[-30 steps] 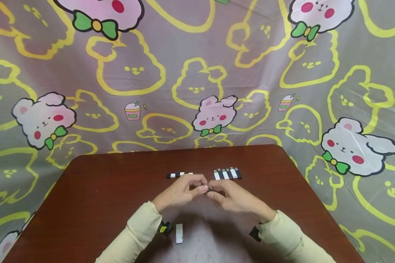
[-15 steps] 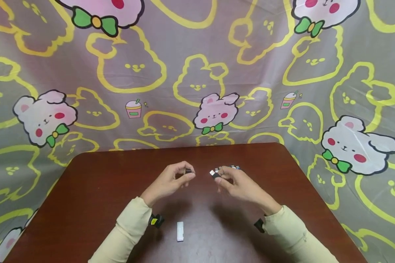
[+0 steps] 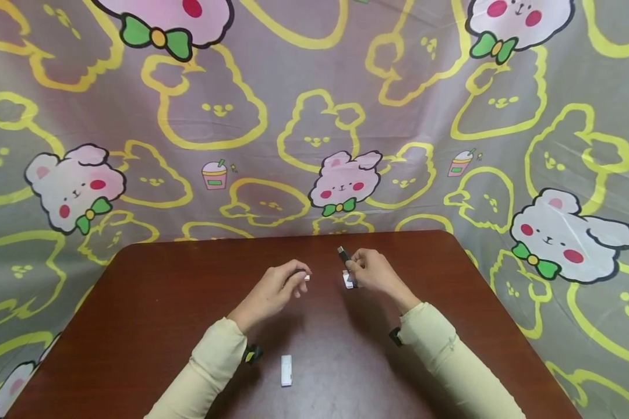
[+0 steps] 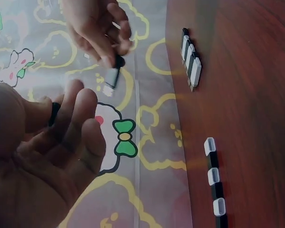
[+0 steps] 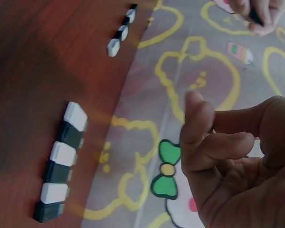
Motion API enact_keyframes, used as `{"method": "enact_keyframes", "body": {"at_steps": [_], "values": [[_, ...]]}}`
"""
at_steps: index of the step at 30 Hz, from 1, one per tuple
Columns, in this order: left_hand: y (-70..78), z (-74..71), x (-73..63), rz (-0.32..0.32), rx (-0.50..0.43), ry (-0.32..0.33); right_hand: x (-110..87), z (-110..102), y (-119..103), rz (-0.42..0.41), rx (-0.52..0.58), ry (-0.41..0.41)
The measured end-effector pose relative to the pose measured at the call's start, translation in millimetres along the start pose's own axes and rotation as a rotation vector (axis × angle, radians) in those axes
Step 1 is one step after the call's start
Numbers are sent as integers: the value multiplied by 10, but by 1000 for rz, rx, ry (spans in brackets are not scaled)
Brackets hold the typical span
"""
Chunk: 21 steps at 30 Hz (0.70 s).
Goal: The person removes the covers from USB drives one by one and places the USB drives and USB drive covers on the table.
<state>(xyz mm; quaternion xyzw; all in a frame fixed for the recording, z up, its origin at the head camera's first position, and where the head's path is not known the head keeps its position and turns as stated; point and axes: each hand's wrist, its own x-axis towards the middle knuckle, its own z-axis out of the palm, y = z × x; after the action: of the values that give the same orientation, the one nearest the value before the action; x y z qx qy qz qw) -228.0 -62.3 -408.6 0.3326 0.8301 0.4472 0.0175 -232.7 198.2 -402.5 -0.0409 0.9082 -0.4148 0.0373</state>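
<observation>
A small black USB stick cap (image 4: 53, 113) is pinched between thumb and finger of my left hand (image 3: 274, 293), left of the table's middle. My right hand (image 3: 375, 271) pinches a black USB stick (image 3: 343, 255), its bare metal plug pointing away from me. The stick is above a row of black and white USB sticks (image 5: 57, 161), which my right hand partly hides in the head view. A row of alternating black and white caps (image 4: 213, 176) lies by my left hand, which largely covers it in the head view.
A white USB stick (image 3: 286, 370) lies alone near the front of the brown table (image 3: 152, 326). Behind the table's far edge hangs a patterned cloth (image 3: 272, 116).
The hands were together, then moved apart with the cap in the left and the stick in the right. Since then the right hand has moved away from me, to the row of sticks.
</observation>
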Motion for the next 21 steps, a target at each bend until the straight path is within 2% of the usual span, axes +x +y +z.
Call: {"method": "enact_keyframes", "body": {"at_steps": [4,8,12,18,21], "values": [[-29,32,-15,3,68,26,94,119,87,73,-8,-24],[-27,48,-30,-29,107,42,152,257,168,107,-23,-12],[-15,61,-34,-66,119,22,200,380,226,136,-49,15],[-26,97,-48,-49,183,-29,245,538,304,165,-124,29],[-18,96,-28,-13,196,-16,264,561,306,164,-148,32]]}}
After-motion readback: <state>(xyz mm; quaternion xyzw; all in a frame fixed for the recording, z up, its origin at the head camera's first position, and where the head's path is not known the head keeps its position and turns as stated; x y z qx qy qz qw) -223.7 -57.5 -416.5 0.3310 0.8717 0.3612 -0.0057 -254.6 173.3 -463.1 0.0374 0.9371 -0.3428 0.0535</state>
